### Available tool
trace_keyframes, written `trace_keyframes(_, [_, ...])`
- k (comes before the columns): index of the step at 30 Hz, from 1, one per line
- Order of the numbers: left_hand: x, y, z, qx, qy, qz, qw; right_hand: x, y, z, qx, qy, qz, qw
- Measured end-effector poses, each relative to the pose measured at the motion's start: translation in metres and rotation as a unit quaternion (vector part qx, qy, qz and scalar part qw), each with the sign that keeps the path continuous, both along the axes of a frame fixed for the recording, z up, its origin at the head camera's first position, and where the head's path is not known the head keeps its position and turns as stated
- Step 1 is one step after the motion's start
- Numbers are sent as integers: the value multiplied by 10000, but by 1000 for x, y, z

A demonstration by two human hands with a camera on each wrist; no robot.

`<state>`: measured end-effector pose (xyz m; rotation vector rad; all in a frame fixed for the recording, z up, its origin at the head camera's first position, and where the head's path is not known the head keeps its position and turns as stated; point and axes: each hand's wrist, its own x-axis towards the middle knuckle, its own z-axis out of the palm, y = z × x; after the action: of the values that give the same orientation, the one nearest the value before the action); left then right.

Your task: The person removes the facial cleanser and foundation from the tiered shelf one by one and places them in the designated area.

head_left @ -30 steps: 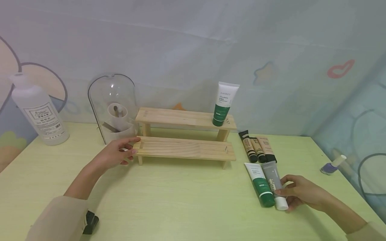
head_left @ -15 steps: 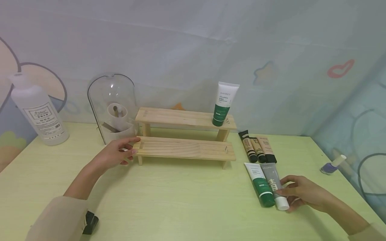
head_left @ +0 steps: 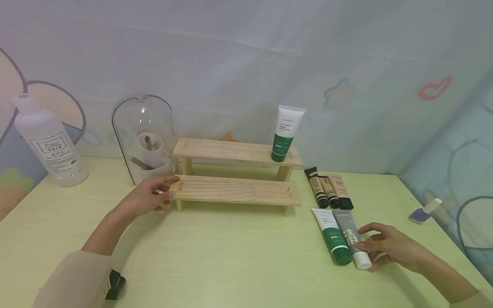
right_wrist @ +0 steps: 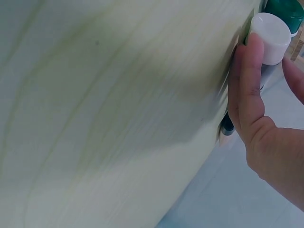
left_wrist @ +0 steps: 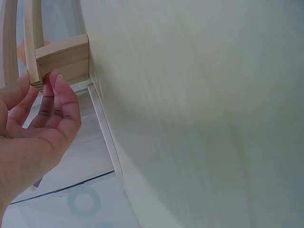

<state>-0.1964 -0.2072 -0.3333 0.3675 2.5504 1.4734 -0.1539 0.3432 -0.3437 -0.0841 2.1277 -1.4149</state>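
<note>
My left hand (head_left: 143, 199) grips the left end of the lower step of a two-step wooden display stand (head_left: 235, 189). In the left wrist view its thumb and fingers (left_wrist: 66, 104) pinch the board's edge. To the right of the stand, my right hand (head_left: 394, 247) holds a grey squeeze tube (head_left: 344, 221) with a white cap (right_wrist: 270, 38), thumb on top and fingers along its far side. That tube lies flat beside a white-and-green squeeze tube (head_left: 334, 237). Another white-and-green tube (head_left: 285, 132) stands cap-down on the upper step's right end.
Three small cosmetic tubes (head_left: 327, 190) lie behind the larger pair. A purple nail polish bottle (head_left: 425, 211) is near the right table edge. At left are a clear-domed brush holder (head_left: 142, 128) and a large white bottle (head_left: 51, 145). A black object (head_left: 115, 284) lies by the left sleeve.
The grey tube has turned a little under my right hand, and its capped end has shifted slightly right. My left hand and the stand stay where they were.
</note>
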Motion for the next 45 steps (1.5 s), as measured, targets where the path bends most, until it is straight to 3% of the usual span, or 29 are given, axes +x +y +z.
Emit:
trace_keyframes(27, [0, 0, 1, 4, -78, 6, 10000, -9, 7, 4, 183, 401, 204, 9988])
trace_keyframes(45, [0, -1, 1, 4, -98, -2, 10000, -25, -9, 29, 447, 910, 432, 9939])
